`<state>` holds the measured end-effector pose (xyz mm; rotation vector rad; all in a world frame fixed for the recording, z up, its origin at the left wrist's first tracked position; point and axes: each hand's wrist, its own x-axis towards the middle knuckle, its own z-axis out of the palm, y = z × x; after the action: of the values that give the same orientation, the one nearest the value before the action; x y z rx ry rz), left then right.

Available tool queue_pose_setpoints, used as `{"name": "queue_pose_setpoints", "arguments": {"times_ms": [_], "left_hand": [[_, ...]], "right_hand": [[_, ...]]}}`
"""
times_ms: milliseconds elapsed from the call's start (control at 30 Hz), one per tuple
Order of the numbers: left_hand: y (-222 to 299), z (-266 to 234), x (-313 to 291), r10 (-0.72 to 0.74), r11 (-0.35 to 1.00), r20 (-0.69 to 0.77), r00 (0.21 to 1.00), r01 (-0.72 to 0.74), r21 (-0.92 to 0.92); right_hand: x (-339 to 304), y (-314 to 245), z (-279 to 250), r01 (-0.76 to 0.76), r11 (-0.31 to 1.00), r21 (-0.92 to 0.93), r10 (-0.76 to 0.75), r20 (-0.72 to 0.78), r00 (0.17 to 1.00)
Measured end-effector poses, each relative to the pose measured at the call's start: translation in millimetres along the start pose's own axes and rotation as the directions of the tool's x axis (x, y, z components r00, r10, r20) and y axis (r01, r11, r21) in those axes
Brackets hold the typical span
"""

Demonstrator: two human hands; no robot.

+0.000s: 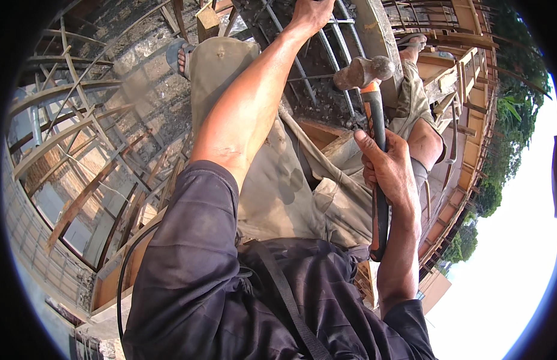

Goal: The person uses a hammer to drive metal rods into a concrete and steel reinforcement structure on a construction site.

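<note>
My right hand (389, 165) is wrapped round the black and orange handle of a hammer (376, 111). The hammer stands upright, its worn, rounded metal head above my fist. Far ahead, my left arm reaches to the top edge, where my left hand (313, 15) is partly cut off. Its fingers are mostly out of view, so what it holds or touches cannot be made out. Close to that hand run steel reinforcing bars (333, 45) inside a trough with rough, dark rubble between them. A pale concrete or timber edge (377, 36) borders the bars on the right.
My knees in khaki trousers (278, 186) straddle the trough. One sandalled foot (184, 60) rests at the left. Timber framing (80, 126) opens onto a lower level at the left. Formwork boards (470, 78) curve along the right, with trees (509, 120) beyond.
</note>
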<state>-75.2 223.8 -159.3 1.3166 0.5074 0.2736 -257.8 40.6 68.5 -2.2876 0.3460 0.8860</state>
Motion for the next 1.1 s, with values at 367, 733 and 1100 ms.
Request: {"name": "queue_pose_setpoints", "arguments": {"times_ms": [367,733,1100], "left_hand": [[72.7,7.0,-43.3,0.169,0.977,0.11,0.98,-0.152,-0.148],[75.7,-18.0,-33.1,0.059,0.83,-0.058,0.997,-0.081,-0.551],[59.8,9.9,-46.0,0.242,0.813,-0.147,0.959,-0.283,-0.508]], "right_hand": [[-0.8,101.0,24.7,-0.085,0.992,-0.097,0.089,0.037,0.995],[10.4,109.4,31.9,-0.063,0.97,-0.236,0.096,0.132,0.987],[26.0,146.9,21.8,-0.04,0.993,-0.111,0.061,0.196,0.979]]}}
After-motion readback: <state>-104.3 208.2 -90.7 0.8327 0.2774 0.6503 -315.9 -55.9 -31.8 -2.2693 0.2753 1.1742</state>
